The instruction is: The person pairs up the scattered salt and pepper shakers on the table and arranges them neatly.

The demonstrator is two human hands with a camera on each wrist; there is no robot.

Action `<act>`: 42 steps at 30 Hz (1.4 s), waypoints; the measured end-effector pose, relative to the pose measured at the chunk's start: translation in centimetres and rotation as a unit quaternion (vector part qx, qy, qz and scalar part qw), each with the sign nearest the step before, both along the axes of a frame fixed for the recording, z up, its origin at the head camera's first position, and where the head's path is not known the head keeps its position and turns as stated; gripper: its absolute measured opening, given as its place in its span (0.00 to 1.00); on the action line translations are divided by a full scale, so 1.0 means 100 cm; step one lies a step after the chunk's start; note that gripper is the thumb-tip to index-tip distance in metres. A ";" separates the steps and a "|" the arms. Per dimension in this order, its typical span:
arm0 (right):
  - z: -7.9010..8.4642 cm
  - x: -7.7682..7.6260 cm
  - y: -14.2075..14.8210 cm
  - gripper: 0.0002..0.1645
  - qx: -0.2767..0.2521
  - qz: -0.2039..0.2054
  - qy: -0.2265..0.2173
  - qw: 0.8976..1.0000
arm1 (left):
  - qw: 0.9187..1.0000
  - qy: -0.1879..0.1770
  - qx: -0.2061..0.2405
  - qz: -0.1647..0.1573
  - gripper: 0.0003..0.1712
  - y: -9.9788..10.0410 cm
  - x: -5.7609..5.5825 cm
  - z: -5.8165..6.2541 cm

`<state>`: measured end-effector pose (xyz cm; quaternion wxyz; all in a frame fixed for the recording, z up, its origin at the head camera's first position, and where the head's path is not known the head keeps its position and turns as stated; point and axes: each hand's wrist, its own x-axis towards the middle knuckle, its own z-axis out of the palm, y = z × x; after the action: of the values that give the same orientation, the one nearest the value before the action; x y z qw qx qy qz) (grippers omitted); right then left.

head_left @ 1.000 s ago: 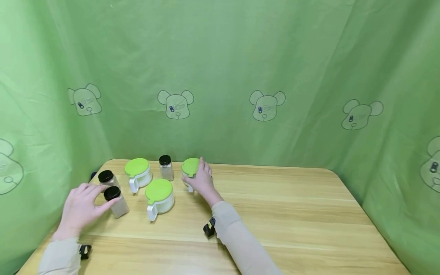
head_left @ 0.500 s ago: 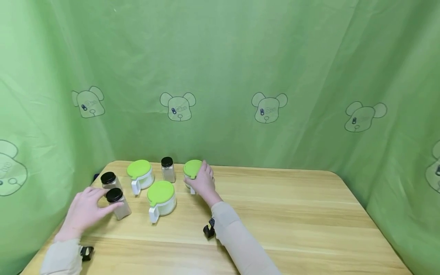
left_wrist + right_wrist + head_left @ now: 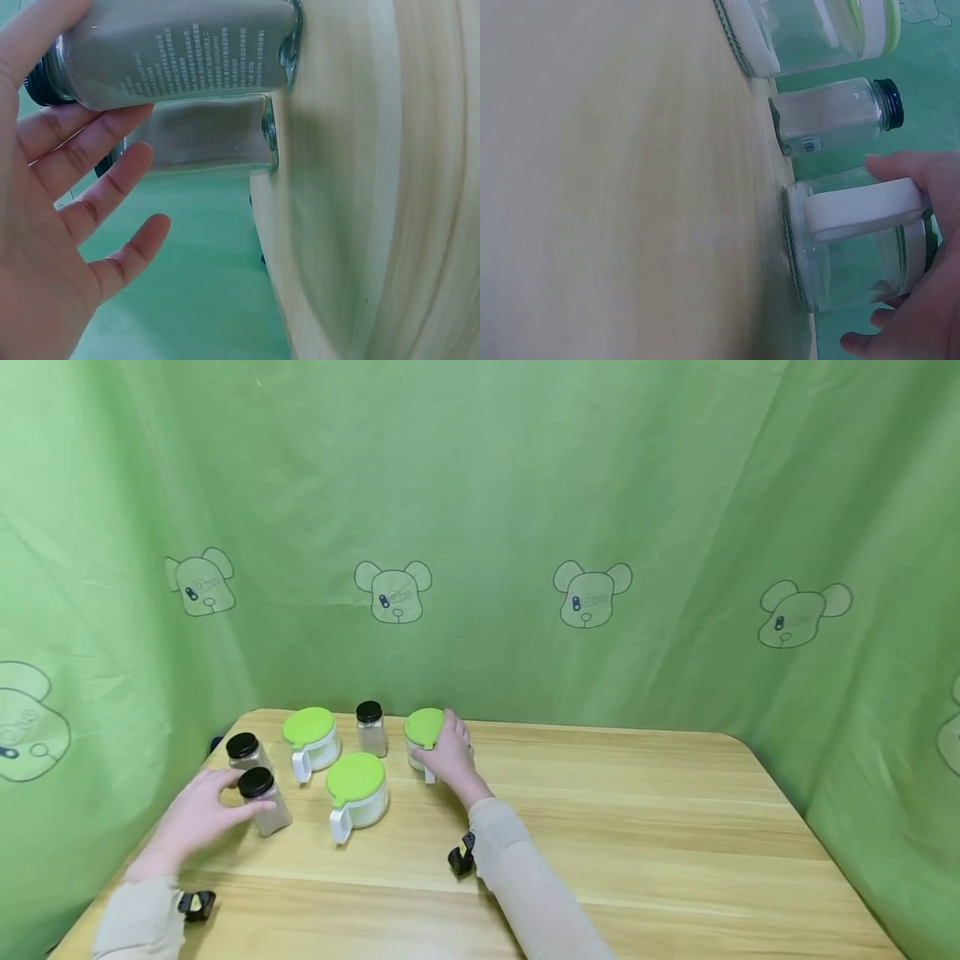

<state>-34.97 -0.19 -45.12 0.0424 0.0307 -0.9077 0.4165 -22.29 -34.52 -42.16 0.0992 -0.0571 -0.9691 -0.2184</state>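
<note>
My left hand (image 3: 198, 814) pinches a square glass spice jar (image 3: 273, 817) with a black lid between thumb and forefinger. In the left wrist view the jar (image 3: 180, 52) stands on the table, and the other fingers spread below it. Just behind it is a second black-lidded spice jar (image 3: 210, 135). At the back, my right hand (image 3: 452, 753) grips a round glass seasoning pot (image 3: 423, 727) with a green lid from above. In the right wrist view, thumb and fingers lie on either side of this pot (image 3: 855, 262), near its white handle (image 3: 866, 210).
Two more green-lidded seasoning pots (image 3: 356, 777) (image 3: 310, 727) stand between the hands. A third black-lidded spice jar (image 3: 371, 735) is at the back, left of the gripped pot. The wooden table (image 3: 637, 827) ends at a green curtain (image 3: 480, 510).
The head view has shifted slightly, so everything appears a little further right. My left fingers have drawn in closer to the front spice jar. The right hand keeps its place on the pot.
</note>
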 end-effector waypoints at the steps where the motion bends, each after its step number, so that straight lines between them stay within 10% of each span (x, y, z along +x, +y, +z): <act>1: 0.000 0.000 0.000 0.63 0.002 -0.001 0.000 1.000 | 1.000 -0.001 0.001 -0.001 0.44 0.000 0.000 0.000; 42: -0.003 -0.002 0.008 0.59 0.014 -0.002 0.040 0.999 | 1.000 0.015 -0.012 -0.010 0.44 0.005 0.000 0.004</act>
<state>-35.22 0.58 -45.42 0.0793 0.0457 -0.9110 0.4022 -22.25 -34.00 -41.73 0.1108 -0.0712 -0.9695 -0.2068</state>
